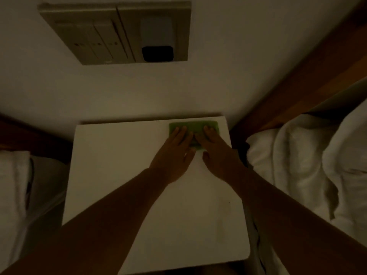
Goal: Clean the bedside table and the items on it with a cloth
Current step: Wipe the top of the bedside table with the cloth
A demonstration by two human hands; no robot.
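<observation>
From my remote seat I see the white worktop [123, 175] bare apart from the cloth, squeezed between two beds with white bedding [297, 155] on the right, so I judge its items were lifted off to leave an open surface for wiping. A switch panel [115, 32] sits on the wall above. My left hand [174, 153] and right hand [216, 153] lie side by side, palms down, fingers [179, 133] spread flat rather than clamped, pinning the green cloth [193, 126] at the far right corner, probably to start a stroke from the back edge toward me.
</observation>
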